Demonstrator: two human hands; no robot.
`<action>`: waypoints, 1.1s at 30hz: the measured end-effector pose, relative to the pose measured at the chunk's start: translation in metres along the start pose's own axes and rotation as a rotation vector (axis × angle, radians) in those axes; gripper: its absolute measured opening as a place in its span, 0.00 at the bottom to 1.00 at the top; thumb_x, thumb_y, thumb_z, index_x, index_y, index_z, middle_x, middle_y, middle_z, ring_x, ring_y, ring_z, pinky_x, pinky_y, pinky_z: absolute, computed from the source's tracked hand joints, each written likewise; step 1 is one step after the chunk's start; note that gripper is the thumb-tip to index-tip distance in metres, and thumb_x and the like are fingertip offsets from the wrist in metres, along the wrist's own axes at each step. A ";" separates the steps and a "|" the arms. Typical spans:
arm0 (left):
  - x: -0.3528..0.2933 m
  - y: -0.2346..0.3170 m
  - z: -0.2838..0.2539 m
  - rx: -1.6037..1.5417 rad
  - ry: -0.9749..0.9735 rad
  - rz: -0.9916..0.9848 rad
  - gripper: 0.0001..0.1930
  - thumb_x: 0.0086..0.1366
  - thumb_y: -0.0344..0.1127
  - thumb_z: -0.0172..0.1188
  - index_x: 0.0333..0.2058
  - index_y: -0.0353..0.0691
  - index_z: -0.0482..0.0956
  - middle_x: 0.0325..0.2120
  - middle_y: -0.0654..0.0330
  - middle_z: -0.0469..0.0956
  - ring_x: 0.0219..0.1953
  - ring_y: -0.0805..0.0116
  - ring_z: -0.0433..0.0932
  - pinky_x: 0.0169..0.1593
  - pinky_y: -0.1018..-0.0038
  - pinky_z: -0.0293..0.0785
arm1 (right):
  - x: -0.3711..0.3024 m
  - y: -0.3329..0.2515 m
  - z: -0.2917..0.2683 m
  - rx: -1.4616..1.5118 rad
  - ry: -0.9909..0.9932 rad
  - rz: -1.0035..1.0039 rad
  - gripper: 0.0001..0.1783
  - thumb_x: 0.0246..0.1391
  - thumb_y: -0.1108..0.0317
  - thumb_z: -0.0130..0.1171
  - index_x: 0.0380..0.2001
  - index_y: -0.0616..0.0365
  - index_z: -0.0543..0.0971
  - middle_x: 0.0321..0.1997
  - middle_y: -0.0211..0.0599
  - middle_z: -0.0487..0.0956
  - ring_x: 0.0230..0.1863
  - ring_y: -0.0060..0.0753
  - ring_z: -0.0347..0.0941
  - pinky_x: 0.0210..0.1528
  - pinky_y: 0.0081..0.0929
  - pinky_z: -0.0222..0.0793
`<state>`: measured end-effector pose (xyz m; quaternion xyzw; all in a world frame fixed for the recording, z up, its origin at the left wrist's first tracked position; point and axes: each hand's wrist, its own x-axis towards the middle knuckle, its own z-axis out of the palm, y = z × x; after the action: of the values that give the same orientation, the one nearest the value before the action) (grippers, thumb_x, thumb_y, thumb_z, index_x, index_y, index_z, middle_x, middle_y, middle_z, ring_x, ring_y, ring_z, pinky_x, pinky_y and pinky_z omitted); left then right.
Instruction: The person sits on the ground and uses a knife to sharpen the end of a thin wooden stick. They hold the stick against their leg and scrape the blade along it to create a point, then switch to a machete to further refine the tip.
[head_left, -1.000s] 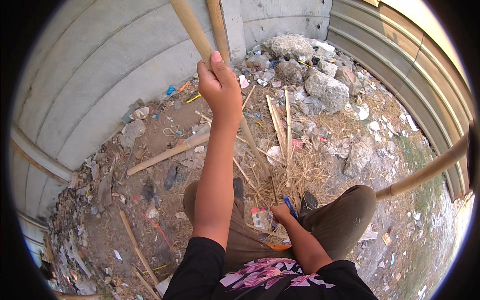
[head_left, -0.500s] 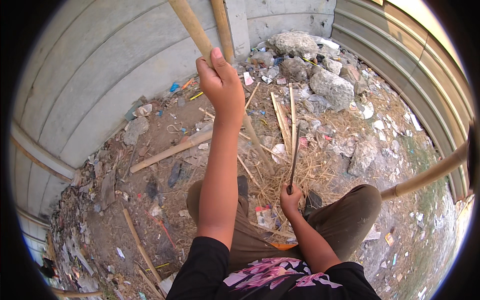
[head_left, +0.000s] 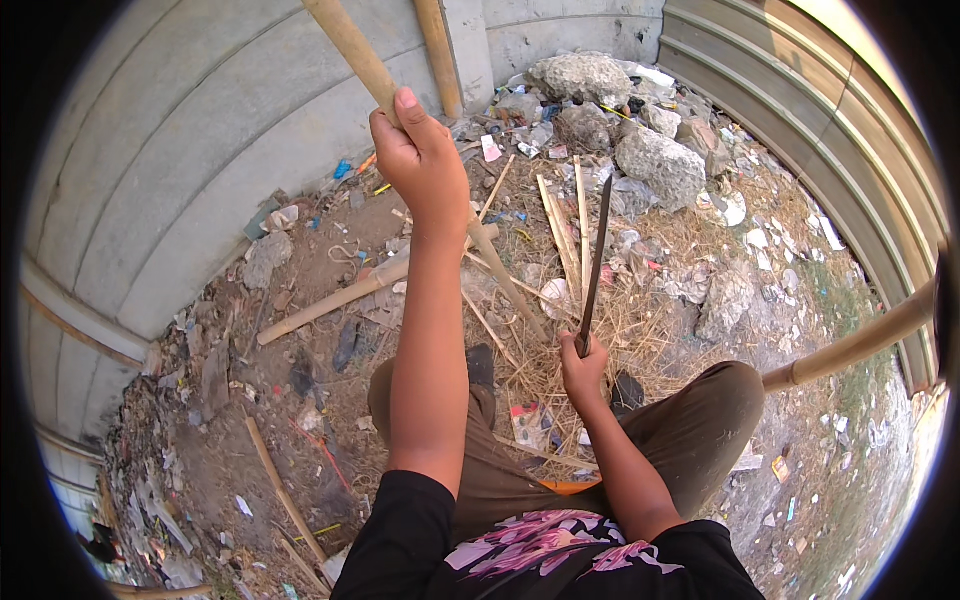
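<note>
My left hand is wrapped round a long bamboo pole, raised in front of me. The pole slants up past the top edge; its lower part passes behind my forearm, and a bamboo length below reaches down to the straw. I cannot tell for sure whether they are one piece. In my right hand, closed near my knee, is the handle of a machete, its dark narrow blade pointing up and away. Several split bamboo strips lie just beyond the blade.
Straw and shavings spread around my feet. Another bamboo pole lies to the left, and a thick one juts in from the right. Large rocks and litter lie before a concrete wall; a ribbed metal fence bounds the right.
My left hand and the upper bamboo pole have shifted slightly left. My right hand has risen a little, and the machete blade shows longer and broader, its tip higher.
</note>
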<state>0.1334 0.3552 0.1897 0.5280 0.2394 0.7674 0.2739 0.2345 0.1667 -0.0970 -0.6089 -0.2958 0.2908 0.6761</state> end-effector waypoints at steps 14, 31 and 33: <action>-0.005 0.014 -0.002 -0.116 -0.078 -0.137 0.22 0.75 0.56 0.45 0.30 0.43 0.64 0.17 0.71 0.57 0.15 0.83 0.54 0.18 0.80 0.50 | -0.038 0.166 -0.042 -0.510 -0.334 0.697 0.22 0.51 0.56 0.62 0.19 0.69 0.78 0.16 0.43 0.76 0.17 0.39 0.76 0.21 0.39 0.75; -0.015 0.071 -0.017 -0.747 -0.456 -0.460 0.24 0.75 0.60 0.41 0.32 0.43 0.65 0.28 0.62 0.65 0.32 0.68 0.65 0.39 0.69 0.65 | -0.023 0.178 -0.061 -0.428 -0.312 0.869 0.17 0.50 0.61 0.59 0.34 0.68 0.80 0.27 0.50 0.82 0.23 0.43 0.80 0.28 0.43 0.76; -0.009 0.077 -0.035 -0.766 -0.481 -0.449 0.24 0.75 0.60 0.41 0.32 0.43 0.65 0.28 0.62 0.65 0.32 0.68 0.65 0.39 0.69 0.65 | -0.033 0.164 -0.046 -0.370 -0.307 0.923 0.15 0.51 0.63 0.58 0.32 0.67 0.78 0.24 0.47 0.79 0.23 0.42 0.79 0.27 0.45 0.74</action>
<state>0.0905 0.2895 0.2232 0.4868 -0.0215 0.5789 0.6538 0.2416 0.1264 -0.2652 -0.7357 -0.1387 0.5875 0.3072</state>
